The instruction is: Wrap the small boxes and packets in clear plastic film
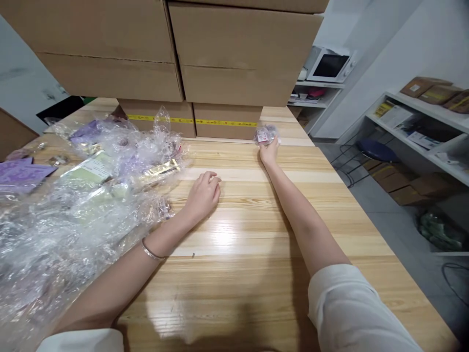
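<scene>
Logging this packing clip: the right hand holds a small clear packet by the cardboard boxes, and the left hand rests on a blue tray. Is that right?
Not quite. The left hand rests on the bare wooden table, beside the plastic bags; no tray shows. The head view also shows the right hand holding the small packet by the cardboard boxes.

My arms are bare from the elbows down, and both upper arms wear loose white sleeves, seen at the bottom left corner and lower right of the frame. A thin silver bangle circles my left wrist, left of centre. My left hand (203, 194) and right hand (269, 152) wear no gloves or rings.
</scene>
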`<state>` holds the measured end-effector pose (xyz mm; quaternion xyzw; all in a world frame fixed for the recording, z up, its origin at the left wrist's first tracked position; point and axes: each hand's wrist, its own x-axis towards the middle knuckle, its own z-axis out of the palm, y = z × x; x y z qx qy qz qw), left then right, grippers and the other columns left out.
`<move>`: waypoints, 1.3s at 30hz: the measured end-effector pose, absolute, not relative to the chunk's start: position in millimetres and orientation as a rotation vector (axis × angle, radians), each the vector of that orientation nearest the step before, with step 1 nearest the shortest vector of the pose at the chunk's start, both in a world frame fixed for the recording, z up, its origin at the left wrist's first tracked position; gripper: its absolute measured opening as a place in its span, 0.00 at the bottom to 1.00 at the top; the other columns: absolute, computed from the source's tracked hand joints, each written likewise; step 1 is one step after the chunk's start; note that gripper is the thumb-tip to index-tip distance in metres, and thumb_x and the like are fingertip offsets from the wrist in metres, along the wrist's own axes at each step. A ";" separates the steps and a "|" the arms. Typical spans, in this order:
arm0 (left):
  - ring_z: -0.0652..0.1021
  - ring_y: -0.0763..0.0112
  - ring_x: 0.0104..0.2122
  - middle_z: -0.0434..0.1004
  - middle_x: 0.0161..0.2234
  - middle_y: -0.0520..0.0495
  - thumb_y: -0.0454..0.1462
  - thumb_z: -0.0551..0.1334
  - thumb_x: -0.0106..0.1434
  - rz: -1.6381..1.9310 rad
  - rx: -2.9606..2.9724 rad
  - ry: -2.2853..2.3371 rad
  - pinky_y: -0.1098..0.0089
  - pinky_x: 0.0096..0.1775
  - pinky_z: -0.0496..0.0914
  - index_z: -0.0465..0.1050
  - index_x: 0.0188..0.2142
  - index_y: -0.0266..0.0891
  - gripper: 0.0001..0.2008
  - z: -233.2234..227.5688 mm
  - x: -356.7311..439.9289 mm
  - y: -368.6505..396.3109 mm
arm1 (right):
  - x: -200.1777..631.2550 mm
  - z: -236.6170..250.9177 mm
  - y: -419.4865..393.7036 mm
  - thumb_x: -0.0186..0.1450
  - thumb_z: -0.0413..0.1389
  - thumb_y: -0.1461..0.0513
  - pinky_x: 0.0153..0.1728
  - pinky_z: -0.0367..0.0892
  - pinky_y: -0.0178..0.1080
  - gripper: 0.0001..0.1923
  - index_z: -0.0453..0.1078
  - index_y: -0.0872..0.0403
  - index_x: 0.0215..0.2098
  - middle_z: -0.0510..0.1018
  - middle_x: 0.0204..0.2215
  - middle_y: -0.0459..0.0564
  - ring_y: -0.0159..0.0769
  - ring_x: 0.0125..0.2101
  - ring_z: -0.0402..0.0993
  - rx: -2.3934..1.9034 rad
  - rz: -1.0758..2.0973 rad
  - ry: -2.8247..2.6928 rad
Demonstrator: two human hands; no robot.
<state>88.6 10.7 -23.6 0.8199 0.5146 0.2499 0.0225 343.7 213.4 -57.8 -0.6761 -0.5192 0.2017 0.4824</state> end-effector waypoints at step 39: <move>0.62 0.57 0.65 0.61 0.64 0.34 0.30 0.56 0.60 0.316 2.579 0.476 0.62 0.61 0.63 0.65 0.55 0.34 0.23 -11.2 107.8 -27.8 | 348.4 -30.5 69.1 0.55 0.59 0.64 0.65 0.50 0.49 0.40 0.56 0.61 0.66 0.58 0.66 0.63 0.50 0.66 0.52 -1.200 0.433 -2.503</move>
